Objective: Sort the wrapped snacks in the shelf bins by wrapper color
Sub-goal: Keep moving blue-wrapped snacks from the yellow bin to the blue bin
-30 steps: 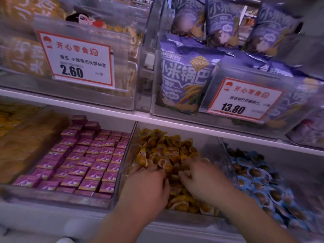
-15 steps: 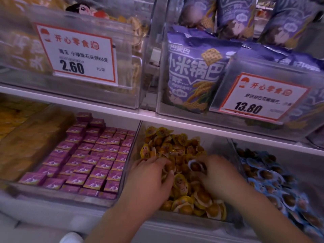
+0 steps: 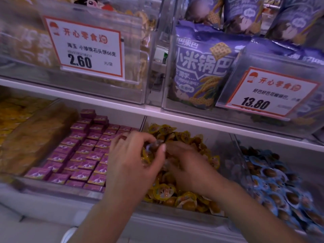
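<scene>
The middle clear bin (image 3: 177,213) holds a heap of yellow-wrapped snacks (image 3: 164,192). Both my hands are over this heap. My left hand (image 3: 133,162) is raised a little, its fingers and thumb pinched on a small wrapped snack (image 3: 151,146) that looks pale blue and yellow, though it is blurred. My right hand (image 3: 189,167) lies lower on the heap, its fingertips right by the left thumb; what it grips is hidden. Purple-wrapped square snacks (image 3: 84,155) fill the bin to the left. Blue-wrapped snacks (image 3: 273,183) fill the bin to the right.
A white shelf board (image 3: 157,111) runs just above the bins. On it stand clear bins with price cards (image 3: 85,48) (image 3: 270,92) and purple snack bags (image 3: 201,67). Yellow packets (image 3: 15,116) lie at the far left. Clear dividers (image 3: 235,155) separate the bins.
My left hand has lifted and moved up-left with a small snack pinched in it. My right hand has slid toward the left hand. The camera has shifted slightly closer.
</scene>
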Action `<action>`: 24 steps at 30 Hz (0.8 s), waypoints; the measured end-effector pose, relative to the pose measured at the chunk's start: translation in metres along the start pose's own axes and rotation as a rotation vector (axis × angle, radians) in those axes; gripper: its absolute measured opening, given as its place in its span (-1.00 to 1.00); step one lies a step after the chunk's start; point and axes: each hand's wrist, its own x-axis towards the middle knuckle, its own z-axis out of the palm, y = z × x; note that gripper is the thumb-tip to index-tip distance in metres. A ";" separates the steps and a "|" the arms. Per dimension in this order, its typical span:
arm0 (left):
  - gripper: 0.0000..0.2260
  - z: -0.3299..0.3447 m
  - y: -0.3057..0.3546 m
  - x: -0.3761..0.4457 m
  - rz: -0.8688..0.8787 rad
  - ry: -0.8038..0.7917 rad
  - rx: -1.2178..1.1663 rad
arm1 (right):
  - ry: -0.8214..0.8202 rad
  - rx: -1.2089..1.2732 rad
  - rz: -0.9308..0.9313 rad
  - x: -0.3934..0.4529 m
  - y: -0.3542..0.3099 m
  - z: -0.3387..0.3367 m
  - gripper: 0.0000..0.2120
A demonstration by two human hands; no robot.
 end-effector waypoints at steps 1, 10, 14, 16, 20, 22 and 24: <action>-0.86 0.000 -0.006 -0.001 -0.036 -0.025 0.006 | -0.068 -0.004 -0.042 0.015 -0.006 0.010 -0.60; -0.79 -0.003 -0.026 -0.001 -0.084 -0.191 0.051 | -0.455 -0.312 0.089 0.050 0.023 0.016 -0.52; -0.80 -0.004 -0.028 0.002 -0.082 -0.200 0.030 | -0.531 -0.454 0.219 0.029 0.043 -0.020 -0.40; -0.82 -0.005 -0.027 0.002 -0.098 -0.203 0.010 | -0.528 -0.428 0.281 0.019 0.048 -0.032 -0.30; -0.85 -0.006 -0.025 0.002 -0.128 -0.183 -0.047 | -0.576 -0.526 0.289 0.014 0.044 -0.037 -0.42; -0.89 -0.007 -0.025 0.003 -0.182 -0.156 -0.112 | -0.496 -0.559 0.263 0.015 0.037 -0.032 -0.50; -0.92 -0.006 -0.023 0.003 -0.247 -0.120 -0.199 | -0.305 -0.534 0.174 0.022 0.031 -0.023 -0.57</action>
